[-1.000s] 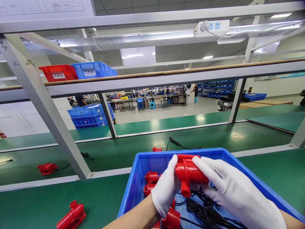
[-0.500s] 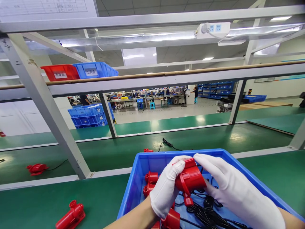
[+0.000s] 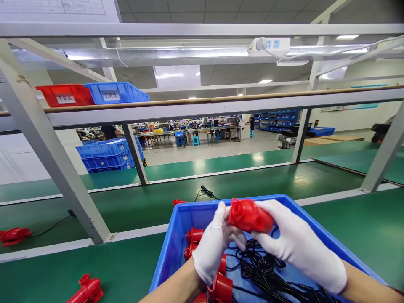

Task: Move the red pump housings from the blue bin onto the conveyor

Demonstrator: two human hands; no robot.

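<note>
Both hands wear white gloves and are raised over a blue plastic bin. My right hand (image 3: 290, 237) grips a red plastic pump (image 3: 251, 216) at its right end, thumb below and fingers behind. At the pump's left end is my left hand (image 3: 216, 242), its thumb up against the rim and its fingers curled underneath. The held pump is slightly blurred. Below, in the blue bin (image 3: 172, 240), more red pumps (image 3: 221, 288) lie along the left side. Coiled black cables (image 3: 265, 269) fill the middle and right of the bin.
On the green bench at lower left lies another red pump (image 3: 86, 290). Farther left, a red part with a black cord (image 3: 15, 236) rests beyond the white rail. A slanted metal post (image 3: 69, 176) stands at left. Red and blue boxes (image 3: 115, 92) sit on the shelf above.
The red pump has been turned in my hands, so a different side with a round opening at left faces me. My left fingers have loosened and slid lower. The view has shifted slightly right.
</note>
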